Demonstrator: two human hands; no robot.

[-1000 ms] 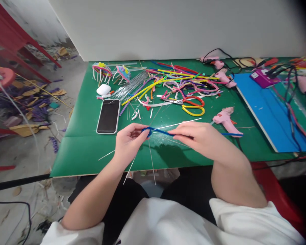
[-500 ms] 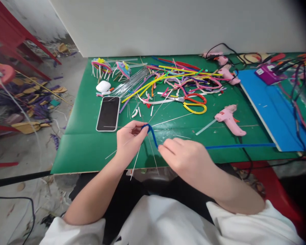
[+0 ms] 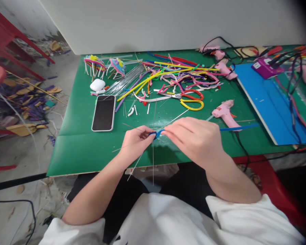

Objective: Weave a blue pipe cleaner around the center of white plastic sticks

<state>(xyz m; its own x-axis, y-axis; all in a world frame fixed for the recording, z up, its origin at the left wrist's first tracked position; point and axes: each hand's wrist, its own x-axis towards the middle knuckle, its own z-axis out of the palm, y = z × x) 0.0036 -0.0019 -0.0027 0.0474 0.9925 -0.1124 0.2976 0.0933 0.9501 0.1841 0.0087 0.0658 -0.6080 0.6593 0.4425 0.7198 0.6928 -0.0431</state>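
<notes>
My left hand (image 3: 135,142) pinches the middle of a spoked frame of thin metal wires (image 3: 153,166), which fan out in several directions above the table's front edge. A blue pipe cleaner (image 3: 241,128) is wound at the hub, beside my left fingertips. Close by on the right, my right hand (image 3: 197,139) is closed on the same pipe cleaner, a short way from the hub. Its long free end sticks out to the right past my knuckles. Part of the hub is hidden by my left fingers.
A phone (image 3: 103,113) lies left of my hands. Beyond are scissors (image 3: 192,104), a pile of pipe cleaners (image 3: 178,78), loose wires (image 3: 129,81) and two small umbrella-like pieces (image 3: 117,66). A pink glue gun (image 3: 226,115) and a blue board (image 3: 270,112) are at right.
My right hand has moved up and slightly right, bringing the blue pipe cleaner level with the hub. My left hand and the wire frame have shifted a little right and tilted.
</notes>
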